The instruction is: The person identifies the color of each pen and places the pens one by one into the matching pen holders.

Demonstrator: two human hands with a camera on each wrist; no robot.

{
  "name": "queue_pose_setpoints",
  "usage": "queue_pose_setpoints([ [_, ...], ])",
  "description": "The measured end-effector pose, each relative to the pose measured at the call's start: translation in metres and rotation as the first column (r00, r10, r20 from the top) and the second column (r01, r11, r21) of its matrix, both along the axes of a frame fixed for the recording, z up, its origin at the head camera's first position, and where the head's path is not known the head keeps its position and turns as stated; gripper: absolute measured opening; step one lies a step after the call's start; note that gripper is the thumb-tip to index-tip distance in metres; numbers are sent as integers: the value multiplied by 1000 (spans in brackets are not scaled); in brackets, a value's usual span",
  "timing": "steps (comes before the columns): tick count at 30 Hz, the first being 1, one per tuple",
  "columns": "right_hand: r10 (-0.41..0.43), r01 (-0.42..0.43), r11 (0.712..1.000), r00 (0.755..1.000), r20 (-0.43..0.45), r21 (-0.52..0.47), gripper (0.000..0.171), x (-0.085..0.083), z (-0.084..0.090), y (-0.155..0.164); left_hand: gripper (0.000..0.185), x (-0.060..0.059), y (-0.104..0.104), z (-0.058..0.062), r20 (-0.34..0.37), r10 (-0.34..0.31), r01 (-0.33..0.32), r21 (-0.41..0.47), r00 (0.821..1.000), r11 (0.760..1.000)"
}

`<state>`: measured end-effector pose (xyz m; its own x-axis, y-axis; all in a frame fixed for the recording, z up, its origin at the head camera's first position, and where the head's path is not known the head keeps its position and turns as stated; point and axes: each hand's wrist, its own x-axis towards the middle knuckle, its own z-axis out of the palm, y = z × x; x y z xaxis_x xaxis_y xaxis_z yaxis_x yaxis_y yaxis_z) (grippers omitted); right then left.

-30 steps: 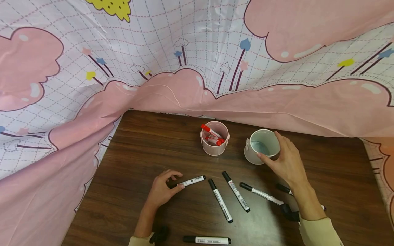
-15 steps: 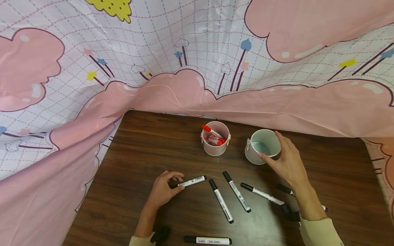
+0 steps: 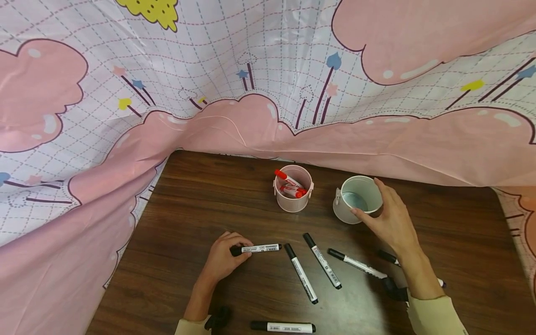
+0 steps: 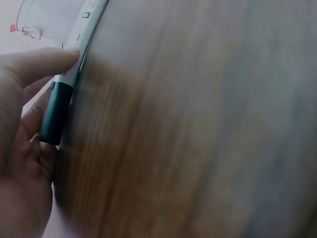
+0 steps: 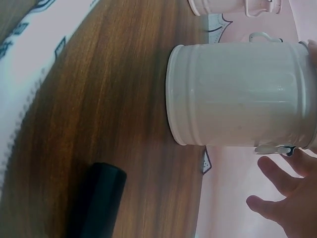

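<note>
My left hand [image 3: 224,256] pinches the capped end of a black-and-white marker [image 3: 256,249] that lies on the dark wooden table [image 3: 188,209]. The left wrist view shows the thumb and fingers around that marker's [image 4: 62,94] dark cap. My right hand [image 3: 387,218] holds the rim of an empty white cup [image 3: 358,199], thumb on the near side and fingers on the far right side. The right wrist view shows the white cup [image 5: 237,94] standing on the table. A pink cup [image 3: 293,188] to its left holds red-capped markers [image 3: 289,184].
Several more black markers lie loose on the table: [image 3: 301,279], [image 3: 322,267], [image 3: 356,264] and one near the front edge [image 3: 282,327]. Another marker [image 3: 387,257] lies partly under my right forearm. A pink and white patterned sheet [image 3: 268,93] hangs behind and to the left.
My left hand has tightened its fingers round the marker's cap and turned the marker from slanted to nearly level. My right hand and the white cup have stayed put.
</note>
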<state>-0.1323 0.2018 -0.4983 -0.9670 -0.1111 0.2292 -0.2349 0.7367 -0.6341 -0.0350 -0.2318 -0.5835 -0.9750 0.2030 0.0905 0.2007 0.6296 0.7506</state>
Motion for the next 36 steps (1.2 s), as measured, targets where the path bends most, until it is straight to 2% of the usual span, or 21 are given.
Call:
queue_pose_setpoints([
  [9,4,-4,1000,1000,-11,-12,96,-1,-2,0,19,0,-1,1,-36,9,-7,74,999,997],
  [14,-2,2,1000,1000,-11,-15,96,-1,-3,0,17,-1,-2,8,34,58,-63,161,998,985],
  [17,-10,10,1000,1000,-12,-19,95,-1,-4,0,17,0,0,28,51,63,-73,218,997,973],
  [21,-19,19,1000,1000,-16,-20,95,-1,-6,-1,16,1,3,48,17,82,-84,263,996,961],
  [27,-23,23,1000,999,-26,-20,97,-1,-9,0,16,0,0,48,-6,131,-124,285,991,950],
  [32,-35,33,998,998,-44,-44,97,-1,-9,0,16,0,2,50,-9,129,-121,283,992,951],
  [36,-37,35,998,998,-41,-59,96,-1,-10,-2,16,0,2,54,-29,101,-88,296,994,951],
])
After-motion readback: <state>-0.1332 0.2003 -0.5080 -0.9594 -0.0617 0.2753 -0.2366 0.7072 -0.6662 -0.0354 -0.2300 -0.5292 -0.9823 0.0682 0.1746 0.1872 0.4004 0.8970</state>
